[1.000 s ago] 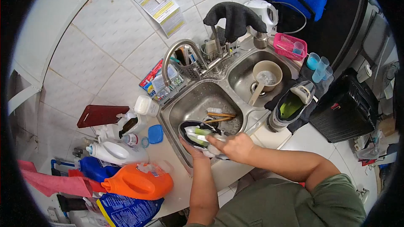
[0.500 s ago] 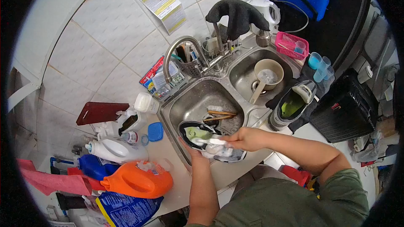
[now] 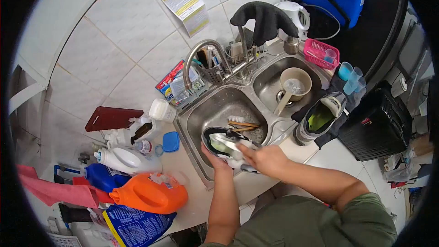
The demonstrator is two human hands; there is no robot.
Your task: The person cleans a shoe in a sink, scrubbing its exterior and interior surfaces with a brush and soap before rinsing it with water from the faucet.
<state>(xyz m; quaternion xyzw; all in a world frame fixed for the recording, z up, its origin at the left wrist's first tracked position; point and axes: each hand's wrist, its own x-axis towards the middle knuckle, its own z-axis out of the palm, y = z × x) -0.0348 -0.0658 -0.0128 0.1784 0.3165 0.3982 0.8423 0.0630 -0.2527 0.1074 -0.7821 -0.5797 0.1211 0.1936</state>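
A wet, foamy shoe (image 3: 215,133) with a green insole is held over the front edge of the left sink basin (image 3: 194,114). Beneath its heel end, my left hand (image 3: 216,159) grips it. My right hand (image 3: 263,158) is closed round a white brush (image 3: 228,143), blurred by motion, whose head reaches into the shoe opening. The other shoe (image 3: 321,119), also with a green insole, rests on a dark cloth right of the sink. Inside the left basin lie a white-bristled brush (image 3: 237,119) and another wooden-handled item, partly hidden by the shoe.
A beige dipper (image 3: 296,83) sits in the right basin below the cloth-draped faucet (image 3: 263,18). Left of the sink are a blue lid (image 3: 171,142), a white bottle (image 3: 125,159) and an orange jug (image 3: 151,193). A pink basket (image 3: 321,54) and cups (image 3: 352,81) stand at the right.
The brush in my right hand has moved back and forth, from over the shoe's front part into its opening. My left hand keeps its hold. The whole view has shifted slightly.
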